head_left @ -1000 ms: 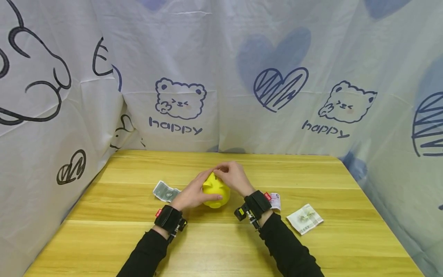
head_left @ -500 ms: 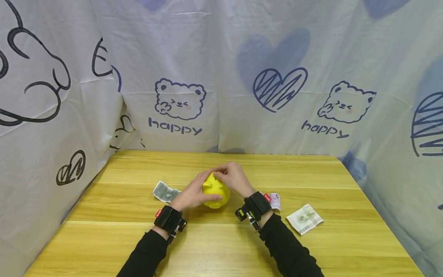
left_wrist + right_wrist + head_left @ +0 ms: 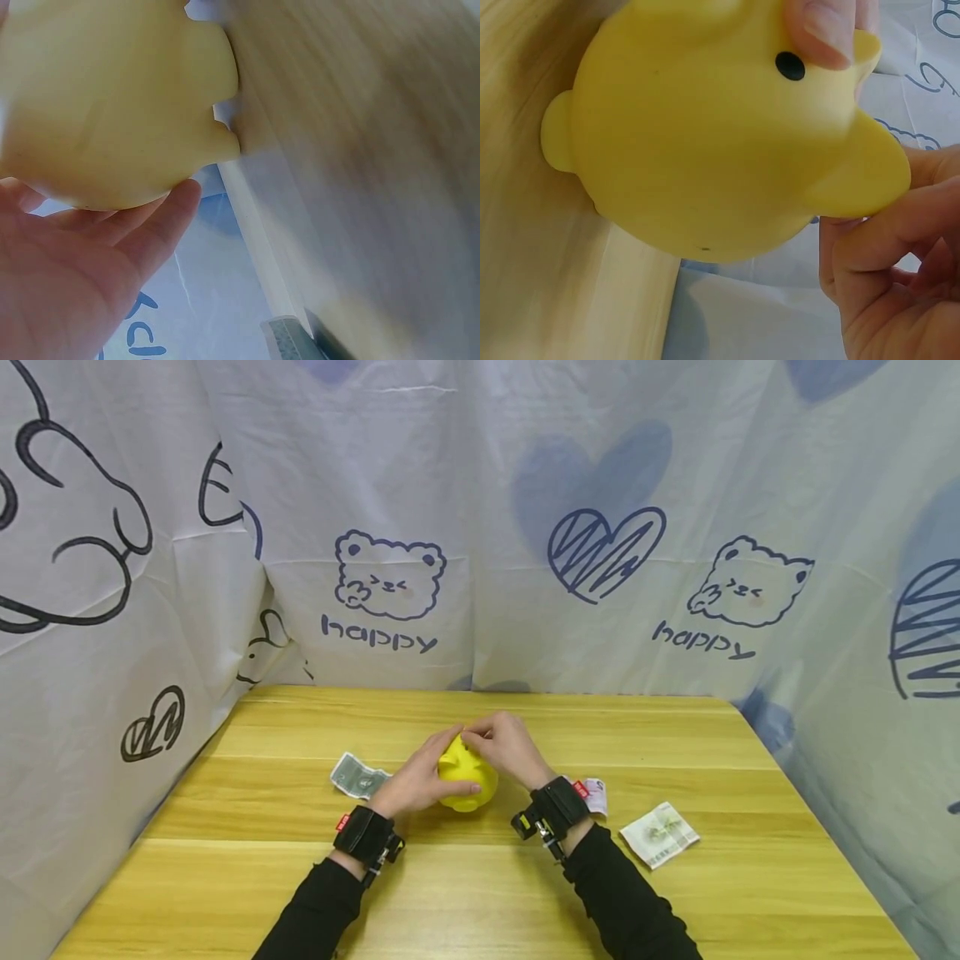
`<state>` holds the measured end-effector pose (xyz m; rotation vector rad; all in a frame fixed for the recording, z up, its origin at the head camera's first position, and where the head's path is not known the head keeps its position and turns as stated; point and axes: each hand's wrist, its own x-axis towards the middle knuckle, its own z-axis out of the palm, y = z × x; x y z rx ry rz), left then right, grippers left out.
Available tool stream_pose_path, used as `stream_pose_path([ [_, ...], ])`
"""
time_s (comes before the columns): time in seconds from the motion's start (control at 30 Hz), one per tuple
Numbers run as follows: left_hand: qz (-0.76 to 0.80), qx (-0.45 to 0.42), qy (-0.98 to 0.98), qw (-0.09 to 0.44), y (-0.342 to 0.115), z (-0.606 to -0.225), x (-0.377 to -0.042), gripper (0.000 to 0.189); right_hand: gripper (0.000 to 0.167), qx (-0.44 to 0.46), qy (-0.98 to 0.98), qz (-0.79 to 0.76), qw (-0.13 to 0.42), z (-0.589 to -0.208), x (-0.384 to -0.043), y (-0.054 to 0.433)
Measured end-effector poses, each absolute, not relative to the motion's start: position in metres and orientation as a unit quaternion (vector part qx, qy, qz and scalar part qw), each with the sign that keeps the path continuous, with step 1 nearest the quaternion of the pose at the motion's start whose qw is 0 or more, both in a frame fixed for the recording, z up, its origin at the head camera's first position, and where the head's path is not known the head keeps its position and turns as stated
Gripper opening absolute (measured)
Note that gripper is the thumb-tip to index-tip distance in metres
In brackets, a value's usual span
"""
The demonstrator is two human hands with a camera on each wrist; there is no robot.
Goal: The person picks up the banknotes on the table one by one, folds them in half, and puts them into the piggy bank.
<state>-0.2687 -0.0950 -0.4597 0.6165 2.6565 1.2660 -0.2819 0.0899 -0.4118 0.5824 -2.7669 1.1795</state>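
A yellow piggy bank (image 3: 472, 781) stands on the table between my hands. My left hand (image 3: 416, 783) grips it from the left, thumb across the near side and fingers round the far side. In the left wrist view, the fingers (image 3: 154, 232) lie against its smooth yellow body (image 3: 112, 97). My right hand (image 3: 512, 750) is bent over the top of the piggy bank, with the fingertips close together near the ears. From the right wrist, the curled right fingers (image 3: 885, 259) show just behind an ear (image 3: 874, 169); I cannot tell what they pinch, as the ear hides their tips.
Left of the piggy bank lies a grey-green banknote (image 3: 358, 776), partly behind my left hand. A pinkish banknote (image 3: 597, 796) shows beyond my right wrist, and a folded pale banknote (image 3: 660, 835) lies further right. Printed white cloth (image 3: 480, 635) surrounds the wooden table (image 3: 480, 893).
Both hands stay almost in place on the piggy bank. The right fingertips shift slightly at its top; the banknotes on the table have not moved.
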Motion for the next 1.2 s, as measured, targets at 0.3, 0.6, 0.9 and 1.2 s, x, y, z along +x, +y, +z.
stream_pose_path([
  [0.3,0.423,0.204,0.88,0.07,-0.0947,-0.4597,-0.2684,0.099,0.017,0.177,-0.906,0.382,0.048,-0.4131,-0.2806,0.0887],
  [0.6,0.423,0.206,0.88,0.07,-0.0954,-0.4604,-0.2688,0.1,0.014,0.163,-0.906,0.385,0.068,-0.4157,-0.2814,0.0865],
  [0.9,0.422,0.202,0.881,0.069,-0.0948,-0.4596,-0.2685,0.101,0.013,0.154,-0.91,0.378,0.071,-0.4168,-0.2818,0.0854],
  [1.2,0.42,0.202,0.882,0.068,-0.0949,-0.4593,-0.2689,0.102,0.014,0.175,-0.91,0.367,0.078,-0.4155,-0.281,0.0875],
])
